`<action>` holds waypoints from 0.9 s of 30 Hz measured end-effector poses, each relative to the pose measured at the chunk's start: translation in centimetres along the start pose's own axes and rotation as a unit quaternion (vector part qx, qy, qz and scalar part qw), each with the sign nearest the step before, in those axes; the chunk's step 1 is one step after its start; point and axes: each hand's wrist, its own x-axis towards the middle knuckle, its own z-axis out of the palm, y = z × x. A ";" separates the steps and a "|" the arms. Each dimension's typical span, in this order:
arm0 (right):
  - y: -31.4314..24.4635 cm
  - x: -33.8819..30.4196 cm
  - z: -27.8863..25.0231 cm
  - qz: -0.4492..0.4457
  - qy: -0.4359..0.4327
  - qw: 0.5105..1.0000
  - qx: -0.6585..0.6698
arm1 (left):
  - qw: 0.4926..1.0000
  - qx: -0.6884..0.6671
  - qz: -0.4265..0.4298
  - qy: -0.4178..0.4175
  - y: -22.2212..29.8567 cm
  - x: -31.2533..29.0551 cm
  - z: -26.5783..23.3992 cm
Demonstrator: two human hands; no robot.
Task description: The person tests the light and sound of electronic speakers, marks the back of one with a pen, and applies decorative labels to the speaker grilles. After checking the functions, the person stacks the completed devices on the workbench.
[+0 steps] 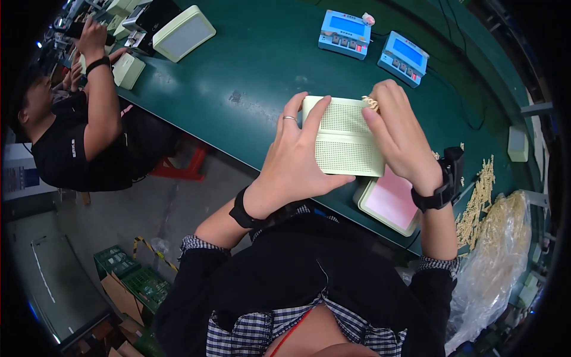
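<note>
My left hand point(291, 149) grips a pale green plastic housing point(348, 156) by its left side, fingers over the top edge and thumb along the bottom. Two fields of small holes cover its face, with a plain ridge between them. At its upper right corner my right hand point(401, 131) is closed on several small cream plastic pieces point(370, 103); their exact shape is partly hidden by the fingers. Under the held housing and my right wrist lies a second pale green housing with a pink panel point(389, 199), close to the table's front edge.
Loose cream pieces point(476, 205) are heaped at the right, beside a clear plastic bag point(499, 256). Two blue devices with screens point(345, 34) stand at the back of the green table point(256, 65). Another person point(77, 119) works at the left, near a pale green housing point(184, 34).
</note>
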 end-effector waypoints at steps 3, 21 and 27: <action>-1.1 0.2 0.7 -0.020 0.040 0.999 0.024 | 1.000 -0.011 -0.013 -0.015 0.2 -0.3 0.0; -3.7 -0.8 0.8 0.152 0.070 0.902 0.397 | 0.946 -0.299 0.121 0.012 -1.0 2.3 -1.6; -3.6 0.6 2.1 0.132 0.148 0.830 0.521 | 0.900 -0.435 0.005 0.037 0.5 3.8 -1.4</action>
